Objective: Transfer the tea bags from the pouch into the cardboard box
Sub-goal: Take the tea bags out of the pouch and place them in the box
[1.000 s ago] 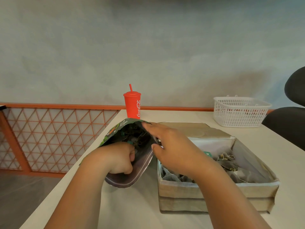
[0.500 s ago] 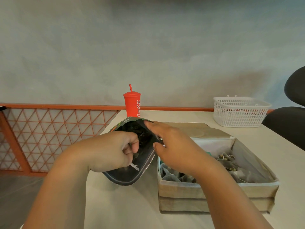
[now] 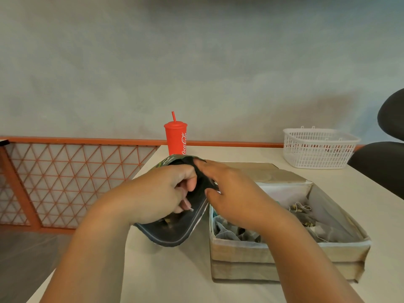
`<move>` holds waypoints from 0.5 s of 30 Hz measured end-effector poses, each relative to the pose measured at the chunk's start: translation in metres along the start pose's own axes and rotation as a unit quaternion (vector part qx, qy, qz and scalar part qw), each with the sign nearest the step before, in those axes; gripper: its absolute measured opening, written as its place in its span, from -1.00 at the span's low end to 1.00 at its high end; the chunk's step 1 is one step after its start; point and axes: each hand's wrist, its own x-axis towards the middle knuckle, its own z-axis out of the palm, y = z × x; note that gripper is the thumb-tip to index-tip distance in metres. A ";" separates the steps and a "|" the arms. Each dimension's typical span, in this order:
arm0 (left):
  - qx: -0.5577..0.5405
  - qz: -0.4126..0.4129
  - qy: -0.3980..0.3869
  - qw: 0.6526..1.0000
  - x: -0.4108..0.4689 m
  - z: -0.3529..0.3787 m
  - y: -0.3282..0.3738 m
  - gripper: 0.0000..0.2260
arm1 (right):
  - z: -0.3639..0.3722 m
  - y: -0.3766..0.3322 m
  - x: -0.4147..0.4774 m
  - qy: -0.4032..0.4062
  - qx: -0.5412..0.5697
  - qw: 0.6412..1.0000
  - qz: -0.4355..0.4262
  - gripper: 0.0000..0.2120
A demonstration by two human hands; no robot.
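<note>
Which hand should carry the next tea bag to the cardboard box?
Left. The left hand, curled at the pouch mouth, apparently pinches a tea bag tag; the right hand grips the pouch rim.

Single head view (wide-angle): looks forward and down, close over table [image 3: 175, 272], facing wall [image 3: 196, 62]

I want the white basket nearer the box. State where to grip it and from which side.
Grip the white basket by its thick top rim on the long near side, probably reaching from the front and above. It stands upright, mouth open, and the flared rim offers an edge to hook; the black chair crowds its right end.
</note>
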 end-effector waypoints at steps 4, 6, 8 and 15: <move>0.012 -0.004 0.001 1.000 0.001 -0.002 -0.001 -0.73 | 0.000 -0.001 0.000 -0.003 -0.005 1.000 -0.005 -0.46; 0.027 -0.015 0.006 0.999 0.002 -0.003 -0.001 -0.78 | -0.001 -0.002 0.000 -0.005 -0.007 1.000 -0.006 -0.47; 0.081 -0.034 0.008 0.996 0.005 0.000 0.000 -0.83 | -0.001 -0.002 0.000 -0.009 -0.008 1.000 -0.005 -0.46; 0.274 -0.152 -0.038 0.949 0.026 0.028 -0.017 -0.74 | -0.001 -0.003 0.000 -0.018 -0.007 1.000 0.004 -0.44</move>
